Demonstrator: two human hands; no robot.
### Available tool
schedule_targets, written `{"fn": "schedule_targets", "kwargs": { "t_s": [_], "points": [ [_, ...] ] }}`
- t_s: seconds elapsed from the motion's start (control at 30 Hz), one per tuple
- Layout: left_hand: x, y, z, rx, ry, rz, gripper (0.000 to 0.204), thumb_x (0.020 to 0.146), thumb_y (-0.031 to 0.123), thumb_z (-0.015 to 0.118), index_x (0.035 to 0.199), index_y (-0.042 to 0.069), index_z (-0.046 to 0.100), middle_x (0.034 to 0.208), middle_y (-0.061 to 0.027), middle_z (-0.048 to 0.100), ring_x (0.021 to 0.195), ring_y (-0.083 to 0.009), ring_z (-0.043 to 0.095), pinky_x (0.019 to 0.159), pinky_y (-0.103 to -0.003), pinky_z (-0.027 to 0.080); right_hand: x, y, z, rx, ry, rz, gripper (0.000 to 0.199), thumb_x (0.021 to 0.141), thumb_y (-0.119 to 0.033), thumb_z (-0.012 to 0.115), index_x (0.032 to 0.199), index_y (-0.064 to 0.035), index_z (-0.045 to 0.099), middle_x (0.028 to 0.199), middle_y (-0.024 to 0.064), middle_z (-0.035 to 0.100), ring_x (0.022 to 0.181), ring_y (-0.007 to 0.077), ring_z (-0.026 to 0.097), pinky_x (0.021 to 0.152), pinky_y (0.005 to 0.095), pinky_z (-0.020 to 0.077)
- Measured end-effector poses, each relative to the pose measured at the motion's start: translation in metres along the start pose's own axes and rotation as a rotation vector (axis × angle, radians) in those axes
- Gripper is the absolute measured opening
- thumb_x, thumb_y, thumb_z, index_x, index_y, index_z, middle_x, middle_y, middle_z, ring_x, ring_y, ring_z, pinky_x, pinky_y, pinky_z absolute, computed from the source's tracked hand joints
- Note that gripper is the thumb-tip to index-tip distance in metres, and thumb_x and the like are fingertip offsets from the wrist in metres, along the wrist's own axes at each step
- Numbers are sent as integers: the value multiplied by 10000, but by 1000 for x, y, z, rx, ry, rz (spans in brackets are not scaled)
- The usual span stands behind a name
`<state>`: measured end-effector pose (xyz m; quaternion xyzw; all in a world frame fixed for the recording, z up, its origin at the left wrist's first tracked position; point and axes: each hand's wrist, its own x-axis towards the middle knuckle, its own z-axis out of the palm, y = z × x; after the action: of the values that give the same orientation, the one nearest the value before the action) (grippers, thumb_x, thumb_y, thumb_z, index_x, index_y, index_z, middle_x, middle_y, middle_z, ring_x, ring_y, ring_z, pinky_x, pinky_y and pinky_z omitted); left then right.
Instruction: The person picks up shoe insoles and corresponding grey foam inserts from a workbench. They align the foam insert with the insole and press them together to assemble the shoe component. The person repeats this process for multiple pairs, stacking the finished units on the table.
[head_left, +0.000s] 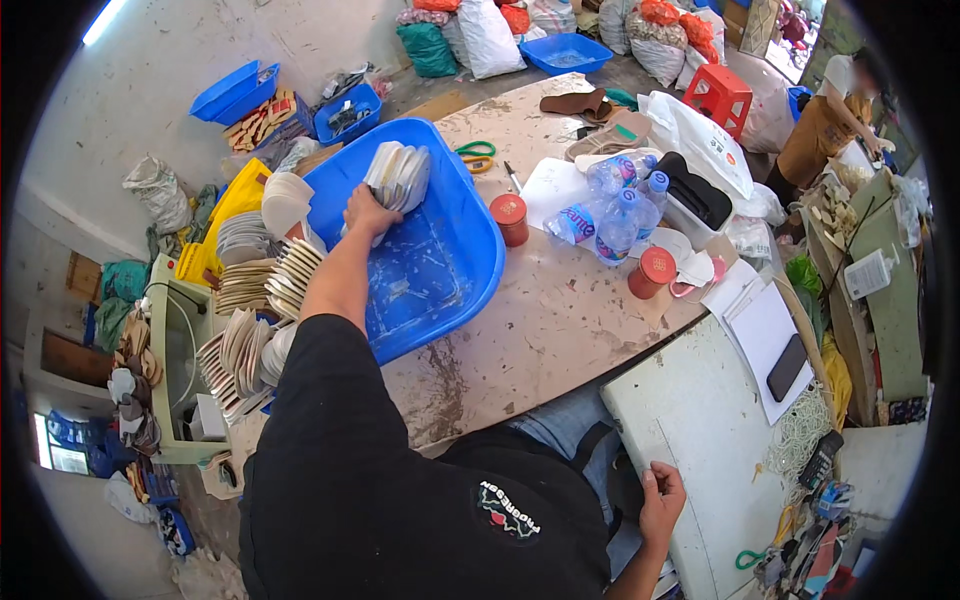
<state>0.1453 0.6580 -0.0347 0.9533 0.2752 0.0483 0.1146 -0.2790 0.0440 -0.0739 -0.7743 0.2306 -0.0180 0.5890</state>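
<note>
Upper centre-left of the frame, the left hand [368, 212] clasps a fanned stack of thin white curved insole-like pieces [398, 176] inside the large blue plastic tub [470, 262] on the worn round tabletop [545, 325]. At the lower right, the right hand [661, 500] rests with fingers curled over the edge of a white panel [700, 420], holding nothing. More white stacks [262, 300] crowd left of the tub.

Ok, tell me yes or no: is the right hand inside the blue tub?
No. The right hand rests by the white table edge; the left hand grips white pieces in the blue tub.
</note>
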Motion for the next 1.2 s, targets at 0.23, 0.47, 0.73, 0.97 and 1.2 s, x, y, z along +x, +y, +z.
{"fn": "schedule_targets", "kwargs": {
  "t_s": [0.23,0.47,0.73,0.97,1.2],
  "points": [
    [-10,16,-36,-1039,450,-141,846,616,238,975,1313,-32,578,1266,-197,683,1135,-328,689,974,-431,562,29,-62,34,-27,-209,-265,226,901,-93,748,1093,17,702,936,101,730,888,185,685,835,329,541],
    [-179,177,-131,-1956,-760,555,573,984,346,611,1421,-17,531,1296,-180,682,1138,-322,698,1041,-482,559,38,-155,26,-15,-164,-693,361,870,-116,788,1209,-36,695,1085,148,720,996,296,698,912,377,551],
    [-447,318,-4,-1704,-1902,363,795,905,429,682,1534,12,434,1441,-223,595,1270,-357,631,1135,-490,491,32,-135,-48,-162,529,-921,436,846,-116,754,1270,-66,666,1192,134,630,1106,362,592,964,454,463],
    [-552,351,34,-1166,-2349,74,642,941,343,662,1460,-8,525,1367,-220,650,1233,-348,655,1114,-495,502,-37,-71,-109,-177,574,-794,94,928,-71,691,974,-56,611,993,98,633,904,289,602,808,404,481],
    [-564,396,53,-1222,-2165,-63,506,966,340,665,1355,21,614,1250,-163,718,1098,-302,724,1017,-490,578,-107,-46,-94,86,-22,-255,99,993,-137,612,1023,-47,587,785,165,637,746,373,649,696,446,503]
  ]
}}
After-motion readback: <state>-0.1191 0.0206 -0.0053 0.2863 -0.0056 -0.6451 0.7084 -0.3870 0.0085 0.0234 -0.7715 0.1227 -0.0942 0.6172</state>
